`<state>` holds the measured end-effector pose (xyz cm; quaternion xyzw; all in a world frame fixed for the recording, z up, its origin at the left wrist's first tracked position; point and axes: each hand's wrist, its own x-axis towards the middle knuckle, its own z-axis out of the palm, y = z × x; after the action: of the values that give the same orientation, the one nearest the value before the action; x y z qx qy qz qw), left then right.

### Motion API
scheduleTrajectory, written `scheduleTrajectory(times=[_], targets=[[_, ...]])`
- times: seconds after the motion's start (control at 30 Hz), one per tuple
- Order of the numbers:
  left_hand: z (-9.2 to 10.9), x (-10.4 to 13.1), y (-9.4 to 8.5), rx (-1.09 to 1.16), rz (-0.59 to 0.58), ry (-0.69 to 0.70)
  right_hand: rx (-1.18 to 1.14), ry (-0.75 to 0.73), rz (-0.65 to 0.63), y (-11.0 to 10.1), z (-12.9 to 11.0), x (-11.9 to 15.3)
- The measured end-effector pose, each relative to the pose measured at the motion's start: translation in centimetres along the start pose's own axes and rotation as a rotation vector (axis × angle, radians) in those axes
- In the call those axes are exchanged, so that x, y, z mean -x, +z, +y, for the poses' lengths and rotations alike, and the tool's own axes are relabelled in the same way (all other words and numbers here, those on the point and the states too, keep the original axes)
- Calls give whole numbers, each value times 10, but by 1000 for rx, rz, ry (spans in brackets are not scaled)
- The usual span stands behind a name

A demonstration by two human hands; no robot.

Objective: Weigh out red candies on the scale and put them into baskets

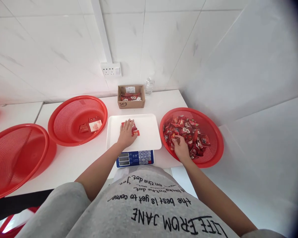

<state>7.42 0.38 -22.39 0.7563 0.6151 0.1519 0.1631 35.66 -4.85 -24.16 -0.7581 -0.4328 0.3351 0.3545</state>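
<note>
My left hand [126, 135] lies on the white tray [149, 129] of a digital scale, fingers stretched out over a few small red packets [135, 132]. The hand covers part of these packets. Inside the red mesh basket [219, 145] on the right, my right hand [181, 148] reaches in at the near left, thumb and fingers pinched on a small red packet [175, 136]. Many printed red packets [186, 129] are heaped around it. Below the tray, the scale's blue panel [135, 158] shows displays and keys.
Behind the tray stands a cardboard box [131, 104] of red packets, beside a clear container [149, 86]. To the left, a red basket [53, 125] holds some packets and a pale card [95, 125]. Another red basket [43, 148] stands farther left. A wall socket [111, 69] is above.
</note>
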Motion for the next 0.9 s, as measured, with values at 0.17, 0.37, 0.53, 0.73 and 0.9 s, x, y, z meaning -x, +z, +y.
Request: scheduleTrajectory(times=[0.17,0.37,0.53,0.73,0.9], targets=[[-15,12,-8,29,21,-84,-310,-26,-47,24,-50,-2],[-26,24,-8,15,19,-145,-341,87,-420,83,-103,-9],[-22,25,-5,-19,8,-108,14,-223,-297,80,-88,-12],[3,6,7,-101,-37,134,242,-503,-87,37,-50,2],[15,-11,16,-155,-41,239,339,-501,-40,17,-15,16]])
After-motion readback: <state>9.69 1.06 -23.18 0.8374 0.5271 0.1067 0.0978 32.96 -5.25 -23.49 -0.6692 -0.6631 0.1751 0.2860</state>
